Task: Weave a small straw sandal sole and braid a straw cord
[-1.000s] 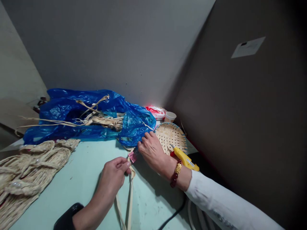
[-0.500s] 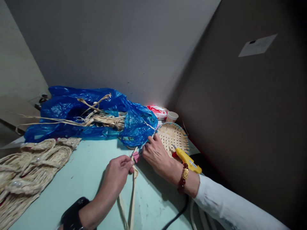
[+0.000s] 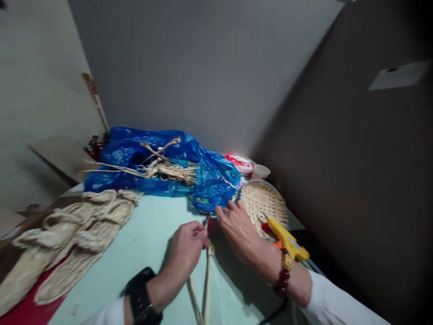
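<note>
My left hand (image 3: pixel 189 246), with a black watch on its wrist, is closed on a pale plant-fibre strip (image 3: pixel 207 280) that hangs down over the pale green table (image 3: pixel 142 239). My right hand (image 3: pixel 240 230), wearing a bead bracelet, is held just right of it, fingers curled. Between the hands is a small dark red piece (image 3: pixel 212 225), blurred; whether my right fingers grip it is hidden. Beyond my right hand lie a round woven tray (image 3: pixel 262 198) and a yellow glue gun (image 3: pixel 287 239).
A blue plastic bag (image 3: pixel 125 144) holding dried fibre strips (image 3: pixel 172 172) lies at the back. Woven sandals (image 3: pixel 91 234) lie at left. A white cup (image 3: pixel 260 171) and a red-and-white packet (image 3: pixel 240 163) stand near the wall. A brush (image 3: pixel 94 97) leans at back left.
The view has swung left, so things appear further right and more of the sandals shows. The small piece between my hands has turned from pink to dark red. My left hand still holds the strip.
</note>
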`<state>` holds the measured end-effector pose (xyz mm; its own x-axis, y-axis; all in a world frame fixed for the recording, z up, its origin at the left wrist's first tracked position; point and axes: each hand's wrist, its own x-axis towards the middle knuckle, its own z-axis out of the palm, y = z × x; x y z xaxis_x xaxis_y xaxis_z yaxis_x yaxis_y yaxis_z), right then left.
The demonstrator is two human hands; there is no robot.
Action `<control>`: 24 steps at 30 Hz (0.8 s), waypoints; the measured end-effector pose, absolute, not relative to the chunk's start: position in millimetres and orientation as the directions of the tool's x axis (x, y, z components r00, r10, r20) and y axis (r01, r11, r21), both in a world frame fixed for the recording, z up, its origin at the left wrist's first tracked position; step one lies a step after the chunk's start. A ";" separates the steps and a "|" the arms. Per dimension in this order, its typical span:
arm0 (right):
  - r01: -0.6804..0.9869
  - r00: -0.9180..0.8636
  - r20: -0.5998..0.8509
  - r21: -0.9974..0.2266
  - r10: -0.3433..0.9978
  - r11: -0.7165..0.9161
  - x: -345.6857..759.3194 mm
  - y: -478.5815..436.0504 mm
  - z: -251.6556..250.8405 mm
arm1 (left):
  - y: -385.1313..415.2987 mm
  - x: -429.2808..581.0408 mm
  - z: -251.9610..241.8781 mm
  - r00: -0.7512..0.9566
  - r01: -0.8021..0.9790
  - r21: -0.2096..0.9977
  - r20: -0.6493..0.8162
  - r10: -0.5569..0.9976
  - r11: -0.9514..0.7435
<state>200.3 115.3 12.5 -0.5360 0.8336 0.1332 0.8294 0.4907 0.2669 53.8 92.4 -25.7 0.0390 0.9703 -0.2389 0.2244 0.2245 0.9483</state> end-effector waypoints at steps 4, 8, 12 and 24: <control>0.775 -0.622 0.153 0.257 0.768 0.577 207.7 131.6 13.1 | 91.3 55.1 -16.1 0.042 0.331 0.907 -0.289 0.956 0.260; 0.752 -0.642 0.140 0.305 0.754 0.584 208.3 146.5 17.8 | 90.7 57.8 -9.3 0.033 0.373 0.885 -0.312 0.949 0.278; 0.732 -0.644 0.110 0.375 0.757 0.568 203.9 150.8 21.8 | 90.7 58.9 -8.6 0.044 0.410 0.870 -0.317 0.947 0.272; 0.753 -0.595 0.228 0.493 0.771 0.436 205.3 131.0 -6.7 | 84.0 56.4 -2.8 0.070 0.498 0.832 -0.318 0.946 0.243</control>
